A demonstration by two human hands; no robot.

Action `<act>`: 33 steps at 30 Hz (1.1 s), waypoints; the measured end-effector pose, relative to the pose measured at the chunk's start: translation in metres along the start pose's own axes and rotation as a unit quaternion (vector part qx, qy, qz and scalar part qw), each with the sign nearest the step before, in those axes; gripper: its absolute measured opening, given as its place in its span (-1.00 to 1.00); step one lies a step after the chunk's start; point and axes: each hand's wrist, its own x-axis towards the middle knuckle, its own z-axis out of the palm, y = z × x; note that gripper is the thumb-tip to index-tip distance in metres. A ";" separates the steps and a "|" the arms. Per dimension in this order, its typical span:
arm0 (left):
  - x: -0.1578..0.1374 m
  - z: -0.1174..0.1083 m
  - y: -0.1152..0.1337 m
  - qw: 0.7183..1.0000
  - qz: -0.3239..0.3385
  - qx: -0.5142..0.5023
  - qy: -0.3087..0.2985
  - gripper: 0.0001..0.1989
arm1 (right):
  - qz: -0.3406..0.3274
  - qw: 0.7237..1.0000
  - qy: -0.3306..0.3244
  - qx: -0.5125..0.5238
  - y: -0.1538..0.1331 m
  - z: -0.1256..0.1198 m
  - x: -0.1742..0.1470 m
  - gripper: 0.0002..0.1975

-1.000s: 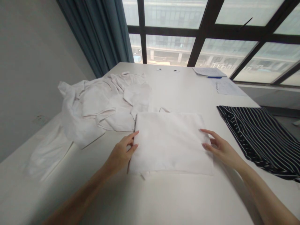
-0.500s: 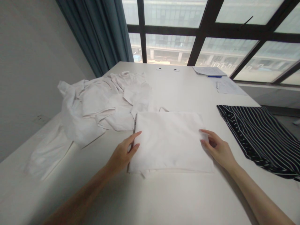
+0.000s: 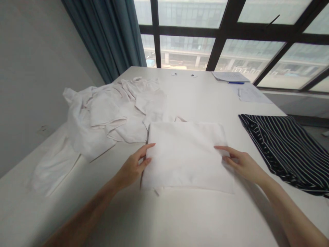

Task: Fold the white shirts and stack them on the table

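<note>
A folded piece of white fabric (image 3: 183,157), shaped like a wide rectangle, lies flat on the white table in front of me. Its kind does not show; a small flap pokes out at the back and a little tab at the front. At its left edge rests my left hand (image 3: 132,168), index finger and thumb apart, their tips over the cloth. My right hand (image 3: 243,164) touches the opposite edge, with its index finger stretched out on top and the thumb lower down, apart from it. The other fingers of both hands are mostly hidden.
Crumpled white garments (image 3: 110,113) are heaped at the left. A black cloth with white stripes (image 3: 288,151) lies at the right. Papers (image 3: 253,93) and a blue pen (image 3: 235,82) sit at the far right, near the window (image 3: 187,51). A blue curtain (image 3: 110,37) hangs behind.
My right index finger has straightened and slid a little left over the fabric, and the thumb has moved slightly outward. My left thumb has drawn back slightly. The fabric stays in place.
</note>
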 end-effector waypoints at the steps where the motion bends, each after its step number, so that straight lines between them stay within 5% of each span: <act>1: 0.000 -0.001 0.001 1.000 0.001 0.012 0.002 -0.47 | 0.004 1.000 -0.007 0.006 0.001 -0.001 0.000 -0.53; 7: 0.000 -0.002 -0.004 0.998 0.016 0.062 0.018 -0.52 | 0.008 1.000 0.007 0.013 0.004 0.005 -0.003 -0.55; 11: 0.000 0.006 -0.015 0.989 0.067 0.133 0.025 -0.59 | 0.001 0.993 0.119 -0.028 0.011 0.010 0.000 -0.60; 15: -0.003 0.019 -0.018 0.955 0.146 0.251 0.063 -0.59 | -0.114 0.963 0.219 -0.108 0.003 0.003 0.000 -0.69; 17: -0.007 0.024 -0.015 0.928 0.176 0.312 0.101 -0.58 | -0.189 0.955 0.197 -0.118 -0.012 0.001 -0.005 -0.77; 19: -0.012 0.028 -0.009 0.906 0.199 0.356 0.114 -0.56 | -0.247 0.957 0.108 -0.110 -0.031 0.007 -0.013 -0.83; 23: -0.023 0.035 -0.001 0.884 0.250 0.394 0.036 -0.55 | -0.304 0.944 -0.048 -0.123 -0.056 0.032 -0.032 -0.76; 26: -0.027 0.038 -0.001 0.874 0.288 0.390 -0.031 -0.58 | -0.329 0.935 -0.019 -0.133 -0.051 0.048 -0.040 -0.77; 33: -0.024 0.039 -0.006 0.857 0.323 0.392 -0.084 -0.43 | -0.347 0.935 0.013 -0.072 -0.033 0.053 -0.046 -0.83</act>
